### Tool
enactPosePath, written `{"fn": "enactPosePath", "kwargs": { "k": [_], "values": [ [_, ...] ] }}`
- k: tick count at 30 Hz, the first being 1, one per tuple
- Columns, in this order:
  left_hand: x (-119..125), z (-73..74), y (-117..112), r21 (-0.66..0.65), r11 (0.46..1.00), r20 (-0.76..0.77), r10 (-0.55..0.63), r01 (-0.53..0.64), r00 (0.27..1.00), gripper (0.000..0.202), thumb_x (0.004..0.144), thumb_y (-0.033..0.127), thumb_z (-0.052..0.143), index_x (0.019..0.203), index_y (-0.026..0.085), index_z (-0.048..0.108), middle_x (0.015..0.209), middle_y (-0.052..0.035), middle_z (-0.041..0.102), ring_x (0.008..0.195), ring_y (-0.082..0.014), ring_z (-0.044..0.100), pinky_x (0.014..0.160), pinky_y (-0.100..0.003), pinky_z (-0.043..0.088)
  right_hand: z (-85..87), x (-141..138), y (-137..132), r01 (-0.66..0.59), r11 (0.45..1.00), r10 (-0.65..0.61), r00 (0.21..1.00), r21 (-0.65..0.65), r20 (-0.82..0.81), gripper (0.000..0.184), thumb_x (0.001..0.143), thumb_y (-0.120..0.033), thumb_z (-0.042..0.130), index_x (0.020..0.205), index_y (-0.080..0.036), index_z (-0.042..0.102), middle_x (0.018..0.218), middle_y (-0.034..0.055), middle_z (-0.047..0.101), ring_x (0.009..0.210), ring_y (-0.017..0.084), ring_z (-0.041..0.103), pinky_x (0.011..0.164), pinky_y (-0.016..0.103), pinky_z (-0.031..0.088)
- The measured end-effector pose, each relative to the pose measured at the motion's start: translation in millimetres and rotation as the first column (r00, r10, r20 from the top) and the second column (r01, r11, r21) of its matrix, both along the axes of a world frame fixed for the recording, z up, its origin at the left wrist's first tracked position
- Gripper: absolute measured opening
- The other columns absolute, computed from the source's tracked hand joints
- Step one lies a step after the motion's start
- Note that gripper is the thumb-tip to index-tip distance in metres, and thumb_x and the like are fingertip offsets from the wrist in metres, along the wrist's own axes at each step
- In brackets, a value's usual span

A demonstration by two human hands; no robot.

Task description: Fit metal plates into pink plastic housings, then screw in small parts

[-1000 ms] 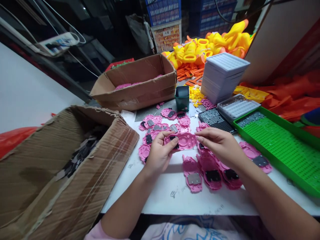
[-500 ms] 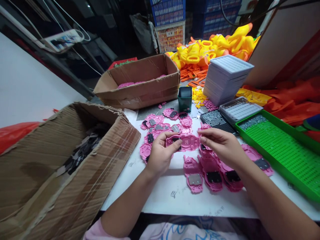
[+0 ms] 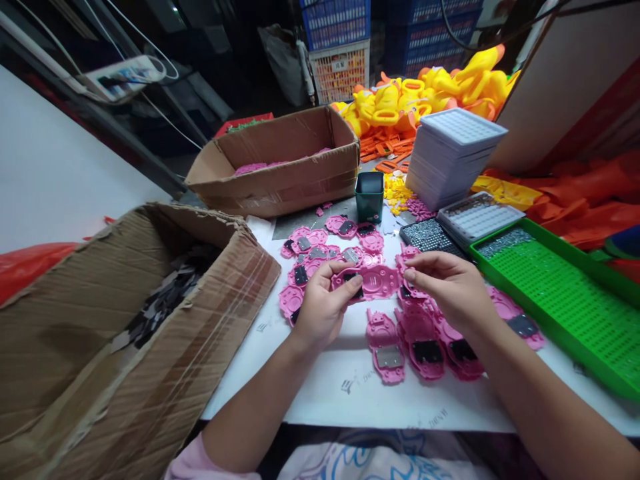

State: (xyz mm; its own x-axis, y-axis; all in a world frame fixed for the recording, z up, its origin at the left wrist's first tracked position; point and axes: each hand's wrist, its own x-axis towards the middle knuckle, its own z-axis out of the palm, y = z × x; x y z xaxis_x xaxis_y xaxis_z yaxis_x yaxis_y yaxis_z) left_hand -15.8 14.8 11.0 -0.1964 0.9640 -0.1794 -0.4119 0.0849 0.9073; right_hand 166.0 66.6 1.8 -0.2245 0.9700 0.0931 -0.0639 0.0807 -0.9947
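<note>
My left hand [image 3: 325,300] grips a pink plastic shell [image 3: 379,283] by its left end. The thumb lies on a dark plate set in it. Just off the shell's right end is my right hand [image 3: 450,287], thumb and fingertips drawn together. Anything between those fingertips is too small or hidden to make out. Below, a row of similar pink shells with grey or black plates [image 3: 389,357] lies on the white table cover, partly under my right hand. More pink shells [image 3: 310,240] lie in a cluster beyond my left hand.
Cardboard boxes stand at the left [image 3: 235,293] and back [image 3: 300,190]. Behind the shells is a dark green cup [image 3: 369,200]. To the right are a black tray [image 3: 425,235] of small metal parts, a green tray [image 3: 565,313] and stacked white trays [image 3: 445,167]. Yellow toy parts [image 3: 400,103] are heaped behind.
My right hand has shifted slightly right, away from the end of the held shell, and its fingers have curled a little more. My left hand keeps its grip on the shell.
</note>
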Motion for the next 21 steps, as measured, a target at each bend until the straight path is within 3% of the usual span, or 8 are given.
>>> {"fn": "enactPosePath", "kwargs": {
  "k": [3, 10, 16, 21],
  "values": [
    [1.1, -1.3, -0.2, 0.011, 1.0, -0.017, 0.004, -0.004, 1.0, 0.034, 0.06, 0.026, 0.082, 0.084, 0.018, 0.06, 0.072, 0.0041, 0.06, 0.057, -0.0063, 0.059, 0.055, -0.019, 0.051, 1.6, -1.5, -1.8, -0.005, 0.998, 0.005, 1.0, -0.064, 0.01, 0.023, 0.063, -0.038, 0.078, 0.074, -0.02, 0.068, 0.071, 0.0033, 0.069, 0.06, 0.013, 0.061, 0.056, 0.027, 0.053],
    [2.2, -0.7, -1.3, 0.037, 0.999, -0.066, 0.018, -0.016, 0.998, 0.032, 0.06, 0.026, 0.082, 0.081, 0.018, 0.061, 0.072, 0.0032, 0.06, 0.057, -0.0063, 0.056, 0.054, -0.018, 0.05, 2.0, -0.2, -3.2, -0.025, 1.0, 0.026, 0.996, -0.02, 0.09, 0.023, 0.068, -0.039, 0.074, 0.076, -0.019, 0.068, 0.07, 0.003, 0.067, 0.059, 0.011, 0.058, 0.055, 0.024, 0.048],
    [2.6, 0.3, -2.9, 0.064, 0.998, -0.1, 0.002, 0.004, 0.995, 0.031, 0.058, 0.027, 0.083, 0.08, 0.018, 0.063, 0.072, 0.0023, 0.059, 0.057, -0.0069, 0.055, 0.052, -0.019, 0.05, 1.4, 0.4, -2.6, -0.163, 0.985, 0.156, 0.98, 0.048, 0.127, 0.022, 0.077, -0.04, 0.065, 0.083, -0.019, 0.067, 0.079, 0.0044, 0.067, 0.065, 0.012, 0.06, 0.059, 0.025, 0.048],
    [2.0, -0.3, -3.7, 0.112, 0.993, -0.037, -0.025, 0.029, 0.999, 0.027, 0.058, 0.023, 0.083, 0.077, 0.017, 0.064, 0.073, 0.0032, 0.057, 0.055, -0.0049, 0.053, 0.051, -0.017, 0.047, 6.6, 1.7, -4.9, -0.255, 0.964, 0.241, 0.956, 0.07, 0.164, 0.022, 0.083, -0.037, 0.058, 0.081, -0.018, 0.067, 0.068, 0.0016, 0.064, 0.059, 0.011, 0.057, 0.053, 0.023, 0.044]
  ]
}}
